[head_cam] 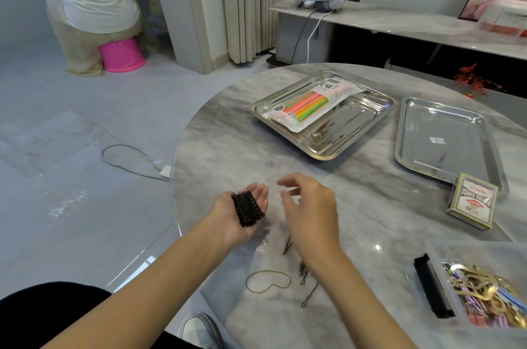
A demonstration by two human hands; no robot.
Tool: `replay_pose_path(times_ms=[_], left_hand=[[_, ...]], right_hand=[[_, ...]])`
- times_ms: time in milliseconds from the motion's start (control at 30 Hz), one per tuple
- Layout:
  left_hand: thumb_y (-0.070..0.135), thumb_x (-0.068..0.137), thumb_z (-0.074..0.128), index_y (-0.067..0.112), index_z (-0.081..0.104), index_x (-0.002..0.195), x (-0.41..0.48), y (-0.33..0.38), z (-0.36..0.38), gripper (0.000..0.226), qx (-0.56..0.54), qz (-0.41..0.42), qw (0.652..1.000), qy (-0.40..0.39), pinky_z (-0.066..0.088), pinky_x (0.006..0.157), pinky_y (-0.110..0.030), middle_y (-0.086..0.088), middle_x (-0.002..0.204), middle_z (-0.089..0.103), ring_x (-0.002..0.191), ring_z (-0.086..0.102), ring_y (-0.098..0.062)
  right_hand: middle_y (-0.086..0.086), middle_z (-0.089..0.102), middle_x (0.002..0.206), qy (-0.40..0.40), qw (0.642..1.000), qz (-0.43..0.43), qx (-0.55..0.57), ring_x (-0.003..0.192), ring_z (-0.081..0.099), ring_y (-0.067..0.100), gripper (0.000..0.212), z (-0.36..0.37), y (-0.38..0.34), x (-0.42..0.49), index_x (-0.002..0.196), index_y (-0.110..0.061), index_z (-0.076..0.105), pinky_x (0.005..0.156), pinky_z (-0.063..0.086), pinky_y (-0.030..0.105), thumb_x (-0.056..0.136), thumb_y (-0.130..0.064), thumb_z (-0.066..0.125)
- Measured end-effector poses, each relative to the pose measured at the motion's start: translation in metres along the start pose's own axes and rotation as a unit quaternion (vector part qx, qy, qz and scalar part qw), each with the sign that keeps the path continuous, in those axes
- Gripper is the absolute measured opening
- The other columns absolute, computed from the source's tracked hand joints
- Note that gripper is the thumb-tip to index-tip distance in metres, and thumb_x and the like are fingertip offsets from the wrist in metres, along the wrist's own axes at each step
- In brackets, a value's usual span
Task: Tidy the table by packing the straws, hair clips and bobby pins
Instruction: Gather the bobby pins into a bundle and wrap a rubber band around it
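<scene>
On the marble table (370, 206) before us, two steel trays sit well apart from our hands: the nearer-left tray (285, 97) holds the packed straws (309, 104), the other tray (413, 160) looks bare. At the right edge a clear box (445, 251) holds the hair clips (484, 294), beside a pack of playing cards (472, 200). We judge we are on the bobby-pin step. Our left hand (242, 214) lies palm up, cupping a stack of bobby pins (247, 208). Our right hand (308, 206) hovers just beside it, fingers loosely spread and apparently empty. Loose pins (303, 273) lie on a clear plastic bag (265, 248), near a rubber band (268, 281). Next we probably need a fine pinch for the strays.
</scene>
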State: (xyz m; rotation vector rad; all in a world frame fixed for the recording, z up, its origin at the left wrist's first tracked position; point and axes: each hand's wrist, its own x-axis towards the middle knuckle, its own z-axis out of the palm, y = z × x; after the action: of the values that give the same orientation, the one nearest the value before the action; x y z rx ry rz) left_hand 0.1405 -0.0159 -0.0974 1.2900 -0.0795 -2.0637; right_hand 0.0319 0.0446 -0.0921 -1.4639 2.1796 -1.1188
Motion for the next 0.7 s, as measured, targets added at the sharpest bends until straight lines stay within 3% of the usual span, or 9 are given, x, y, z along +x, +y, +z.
replay_pose_path(times_ms=[133, 200, 367, 533, 633, 700], left_hand=[[0.021, 0.101, 0.015, 0.003, 0.058, 0.087, 0.007, 0.001, -0.004, 0.049, -0.012, 0.005, 1.000, -0.016, 0.054, 0.047, -0.026, -0.011, 0.060, 0.067, 0.047, 0.066, -0.020], [0.020, 0.101, 0.015, 0.003, 0.058, 0.087, 0.004, 0.000, -0.003, 0.048, -0.006, 0.004, 1.000, -0.015, 0.054, 0.047, -0.025, -0.010, 0.063, 0.067, 0.046, 0.066, -0.020], [0.016, 0.100, 0.016, 0.004, 0.058, 0.088, -0.003, -0.002, -0.004, 0.045, 0.006, 0.007, 1.000, -0.015, 0.054, 0.048, -0.023, -0.009, 0.072, 0.066, 0.046, 0.066, -0.019], [0.016, 0.101, 0.014, 0.004, 0.057, 0.089, -0.012, -0.008, -0.006, 0.046, 0.018, -0.007, 1.000, -0.015, 0.050, 0.064, -0.027, -0.010, 0.080, 0.063, 0.066, 0.064, -0.021], [0.016, 0.100, 0.015, 0.005, 0.058, 0.087, -0.020, -0.013, -0.008, 0.046, 0.020, -0.017, 1.000, -0.016, 0.053, 0.051, -0.022, -0.010, 0.070, 0.066, 0.051, 0.067, -0.021], [0.015, 0.100, 0.015, 0.004, 0.057, 0.087, -0.025, -0.016, -0.009, 0.046, 0.017, -0.021, 1.000, -0.017, 0.053, 0.048, -0.022, -0.010, 0.077, 0.064, 0.047, 0.066, -0.021]], right_hand=[[-0.003, 0.053, 0.122, -0.138, 0.965, 0.015, -0.221, 0.117, 0.043, 0.018, 0.028, -0.025, 0.050, 0.022, 0.115, -0.025, 0.059, 0.079, 0.040, 0.030, 0.090, -0.014, 0.060], [-0.002, 0.050, 0.115, -0.174, 0.961, 0.031, -0.213, 0.114, 0.042, 0.019, 0.030, -0.031, 0.066, 0.030, 0.113, -0.023, 0.058, 0.078, 0.044, 0.031, 0.086, -0.015, 0.066], [-0.001, 0.055, 0.086, -0.219, 0.960, 0.028, -0.170, 0.085, 0.054, 0.019, 0.013, -0.036, 0.073, 0.038, 0.080, -0.019, 0.056, 0.075, 0.048, 0.035, 0.086, -0.013, 0.065], [0.006, 0.051, 0.109, -0.216, 0.935, -0.018, -0.279, 0.104, 0.049, 0.022, 0.007, -0.036, 0.079, 0.011, 0.100, -0.010, 0.051, 0.073, 0.042, 0.030, 0.097, -0.015, 0.047], [0.012, 0.052, 0.110, -0.162, 0.944, 0.046, -0.284, 0.099, 0.054, 0.028, 0.010, -0.044, 0.075, -0.012, 0.105, -0.004, 0.047, 0.068, 0.037, 0.030, 0.097, -0.009, 0.045], [0.013, 0.054, 0.105, -0.112, 0.954, 0.110, -0.255, 0.095, 0.056, 0.030, 0.007, -0.050, 0.068, -0.031, 0.100, -0.003, 0.046, 0.067, 0.033, 0.028, 0.094, -0.001, 0.043]])
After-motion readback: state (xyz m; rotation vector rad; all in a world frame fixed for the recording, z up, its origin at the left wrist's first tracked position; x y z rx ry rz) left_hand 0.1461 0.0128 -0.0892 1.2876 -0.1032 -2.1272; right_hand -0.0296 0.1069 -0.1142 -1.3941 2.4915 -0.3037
